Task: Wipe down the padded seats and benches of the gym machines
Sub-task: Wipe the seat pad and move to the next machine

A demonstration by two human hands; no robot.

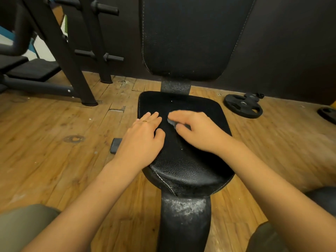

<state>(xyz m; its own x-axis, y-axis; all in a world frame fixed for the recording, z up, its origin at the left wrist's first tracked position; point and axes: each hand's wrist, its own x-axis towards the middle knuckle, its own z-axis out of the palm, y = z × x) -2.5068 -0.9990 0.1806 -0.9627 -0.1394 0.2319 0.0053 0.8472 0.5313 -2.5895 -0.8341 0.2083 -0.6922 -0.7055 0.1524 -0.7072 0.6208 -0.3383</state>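
Dim warm light puts a soft sheen on the near seat [181,171], my right hand [198,131] and grey cloth [171,122] blur, edges bow.

**Counted: 2 hands, 4 pads, 1 cloth, 3 discs, 3 pegs**

1 left hand [143,131] wearing 1 ring [145,121], 1 right hand [196,131] and 1 grey cloth [171,121]. The near machine has 1 seat pad [181,166] and 1 back pad [190,37]. The floor has 1 large weight plate [243,106], 1 smaller disc [251,96] and 1 edge plate [327,114], which is cut off by the frame. The rack at left shows 3 pegs [105,7] [84,52] [113,57], and there are 2 bench pads [12,62] [34,70].
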